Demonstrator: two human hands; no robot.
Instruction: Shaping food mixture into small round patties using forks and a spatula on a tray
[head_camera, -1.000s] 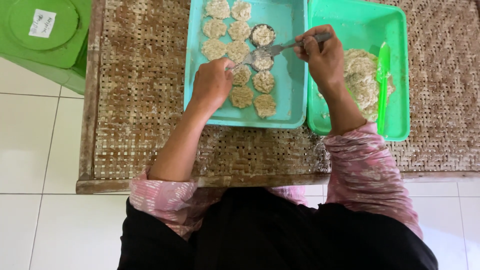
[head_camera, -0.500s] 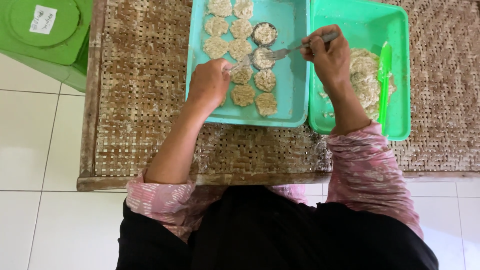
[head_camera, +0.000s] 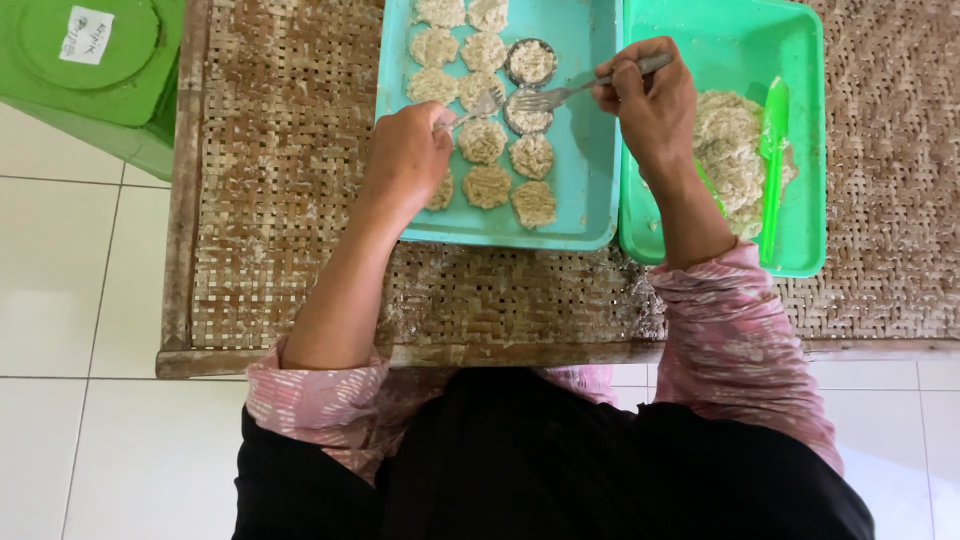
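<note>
Our right hand (head_camera: 650, 100) grips a fork (head_camera: 560, 95) by its handle, tines on the filled metal ring mould (head_camera: 527, 112) in the turquoise tray (head_camera: 590, 190). Our left hand (head_camera: 405, 160) pinches a second fork (head_camera: 478, 105). The patty looks soft, crumbly, light; best lifted from beneath.

Two trays are set side by side on a woven table (head_camera: 280, 250): patty tray (head_camera: 590, 190) at left, dough tray (head_camera: 800, 40) at right, touching. Patties (head_camera: 487, 185) are laid in rows in the left tray, w/ two ring moulds (head_camera: 531, 62) at their right edge. A dough heap (head_camera: 725, 150) is kept in the right tray, a spatula (head_camera: 772, 160) laid just right of it. A lidded bin (head_camera: 90, 50) is placed left of the table.
</note>
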